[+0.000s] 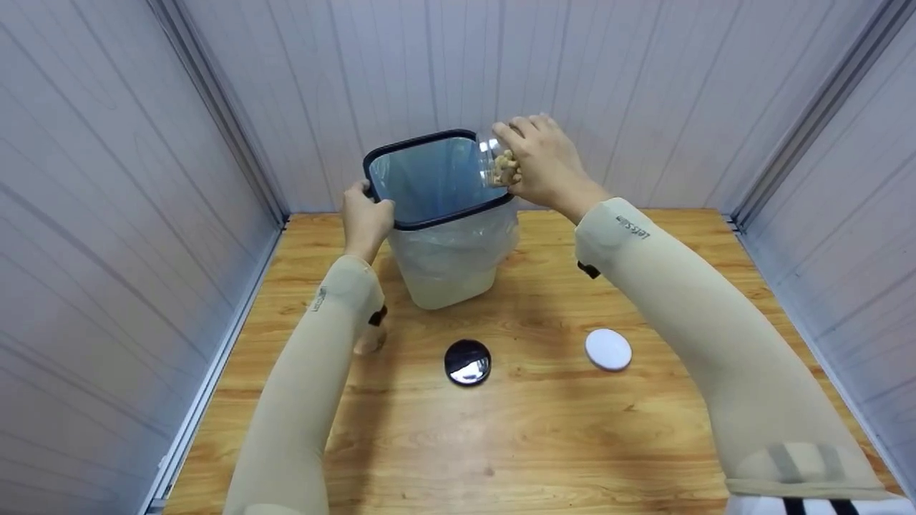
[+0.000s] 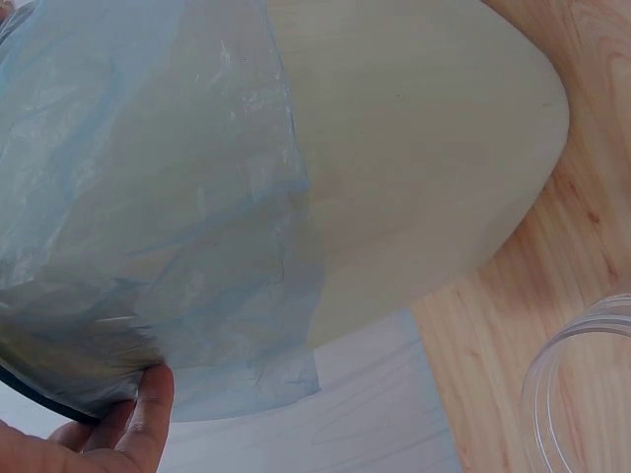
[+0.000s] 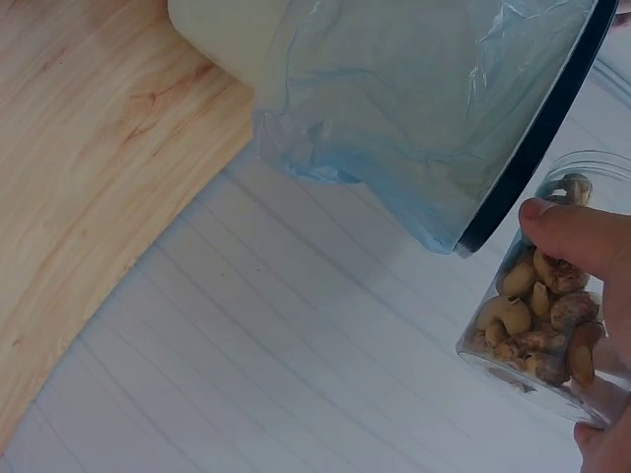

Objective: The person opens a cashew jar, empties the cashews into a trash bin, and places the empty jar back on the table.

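A cream waste bin (image 1: 447,290) stands tilted, lined with a translucent blue bag (image 1: 458,247) folded over its outside and topped by a dark rim (image 1: 451,217). My left hand (image 1: 365,218) grips the rim's left side, its fingers (image 2: 148,419) lying against the bag. At the right side, my right hand (image 1: 547,164) holds a clear jar (image 1: 488,163) tilted with its mouth toward the bin's opening. Cashew-like nuts (image 3: 547,315) lie inside the jar, mostly toward its base. The thumb presses on the jar's side in the right wrist view.
A black round lid (image 1: 468,363) and a white round lid (image 1: 608,349) lie on the wood-patterned surface (image 1: 537,443). Another clear round container (image 2: 542,394) stands near the left forearm, partly hidden in the head view. Pale panelled walls (image 1: 608,86) enclose the back and sides.
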{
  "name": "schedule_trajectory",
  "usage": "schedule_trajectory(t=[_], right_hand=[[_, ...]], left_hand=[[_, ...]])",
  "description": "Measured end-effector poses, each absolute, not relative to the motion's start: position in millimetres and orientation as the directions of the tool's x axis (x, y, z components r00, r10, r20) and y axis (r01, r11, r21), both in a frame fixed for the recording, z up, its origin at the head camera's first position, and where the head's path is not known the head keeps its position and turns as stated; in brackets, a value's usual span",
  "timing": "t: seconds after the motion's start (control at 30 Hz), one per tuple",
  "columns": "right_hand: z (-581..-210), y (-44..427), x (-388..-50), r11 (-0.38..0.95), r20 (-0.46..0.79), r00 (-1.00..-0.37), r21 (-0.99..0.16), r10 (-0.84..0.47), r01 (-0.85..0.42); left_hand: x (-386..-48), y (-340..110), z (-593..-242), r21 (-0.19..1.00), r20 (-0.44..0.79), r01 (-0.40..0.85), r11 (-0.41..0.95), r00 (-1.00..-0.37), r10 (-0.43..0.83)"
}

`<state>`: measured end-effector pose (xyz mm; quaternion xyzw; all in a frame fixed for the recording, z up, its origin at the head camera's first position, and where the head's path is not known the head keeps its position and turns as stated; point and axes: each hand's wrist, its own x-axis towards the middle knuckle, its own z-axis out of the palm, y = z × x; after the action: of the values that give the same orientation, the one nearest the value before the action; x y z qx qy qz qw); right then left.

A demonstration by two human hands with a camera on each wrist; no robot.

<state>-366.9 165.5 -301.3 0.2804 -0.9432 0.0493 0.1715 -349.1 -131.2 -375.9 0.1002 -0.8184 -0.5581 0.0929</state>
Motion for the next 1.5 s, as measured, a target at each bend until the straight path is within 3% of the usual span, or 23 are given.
schedule_trajectory(t=[0.57, 1.5], right_hand=[[-303.1, 163.4, -368.0, 0.822, 0.361, -0.751, 0.089, -0.553, -0.562], [-300.3, 163.6, -366.5, 0.805, 0.34, -0.73, 0.2, -0.592, -0.559]], left_hand=[[-348.5, -132.0, -374.8, 0.943, -0.017, -0.102, 0.316, -0.966, -0.259], [-346.1, -131.3, -376.7, 0.938, 0.06, -0.039, 0.344, -0.961, -0.272]])
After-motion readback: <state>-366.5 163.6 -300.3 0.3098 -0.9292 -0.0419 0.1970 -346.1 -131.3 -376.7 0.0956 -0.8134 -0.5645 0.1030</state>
